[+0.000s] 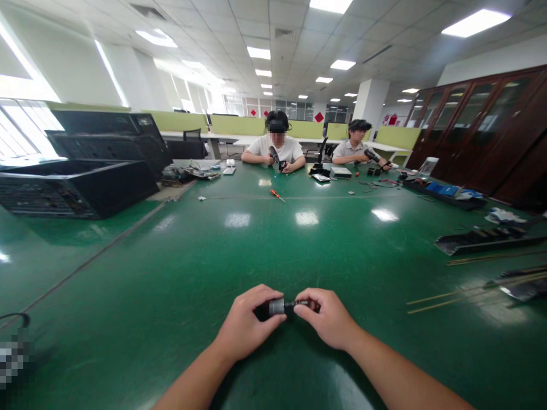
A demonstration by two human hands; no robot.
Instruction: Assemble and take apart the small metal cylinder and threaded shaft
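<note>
You sit at a wide green table (265, 245) in an open office. Your left hand (248, 324) wraps a small grey cylindrical part (277, 307) just above the table's near edge; your right hand (329, 319) pinches its thin dark end.

place: open-plan office used as workshop | signs: tiled ceiling with panel lights (475, 23) | green partitions (237, 124) | long green worktable (265, 239) | computer cases (77, 185) | screwdriver (277, 195) | wooden cabinets (482, 122)
</note>
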